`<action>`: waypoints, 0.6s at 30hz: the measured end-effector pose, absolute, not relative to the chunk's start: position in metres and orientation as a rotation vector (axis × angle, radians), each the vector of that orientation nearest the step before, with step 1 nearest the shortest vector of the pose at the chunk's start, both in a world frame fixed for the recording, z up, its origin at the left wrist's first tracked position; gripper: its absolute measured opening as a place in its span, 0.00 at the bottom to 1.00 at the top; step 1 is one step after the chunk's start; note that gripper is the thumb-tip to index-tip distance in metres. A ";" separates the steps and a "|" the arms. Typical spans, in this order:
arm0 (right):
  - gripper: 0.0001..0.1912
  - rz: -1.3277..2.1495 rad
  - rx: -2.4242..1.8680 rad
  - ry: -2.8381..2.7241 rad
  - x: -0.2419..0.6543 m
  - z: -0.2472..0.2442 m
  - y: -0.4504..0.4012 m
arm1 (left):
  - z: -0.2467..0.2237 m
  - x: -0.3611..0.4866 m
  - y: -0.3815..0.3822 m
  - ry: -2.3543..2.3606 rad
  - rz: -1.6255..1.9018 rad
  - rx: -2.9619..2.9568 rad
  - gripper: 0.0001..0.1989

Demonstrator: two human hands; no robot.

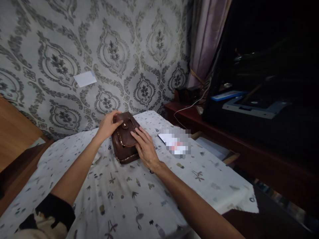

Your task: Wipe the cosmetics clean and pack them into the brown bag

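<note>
A small brown leather bag (128, 136) with gold-coloured zippers, a front flap pocket and a round snap lies on a white printed cloth (129, 192). My left hand (109, 124) grips its upper left edge, thumb on the face near the snap and fingers partly hidden over the edge. Across the bag's right side rests my right hand (146, 148), its fingers stretched out over the flap and side. The zipper along the bag's near edge looks closed.
To the right of the bag lies a phone (171, 143) with a lit, blurred screen. A dark red stand (239, 139) carries a large black television screen (264, 66) and a white cable (189, 107). Patterned wallpaper (139, 53) rises behind; wooden furniture (17, 136) borders the left.
</note>
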State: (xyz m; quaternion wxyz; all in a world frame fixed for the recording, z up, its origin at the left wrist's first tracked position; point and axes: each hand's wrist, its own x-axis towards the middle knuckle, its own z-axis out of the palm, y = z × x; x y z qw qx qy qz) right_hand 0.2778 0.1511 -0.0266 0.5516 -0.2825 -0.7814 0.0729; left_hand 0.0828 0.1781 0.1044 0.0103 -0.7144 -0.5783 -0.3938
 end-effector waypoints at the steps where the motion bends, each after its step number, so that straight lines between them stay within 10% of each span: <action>1: 0.28 0.170 -0.670 -1.846 0.278 -0.026 0.151 | 0.106 0.087 0.178 -1.778 -1.225 -2.263 0.19; 18: 0.27 0.159 -0.704 -1.856 0.279 -0.023 0.149 | 0.098 0.109 0.178 -1.752 -1.345 -2.387 0.11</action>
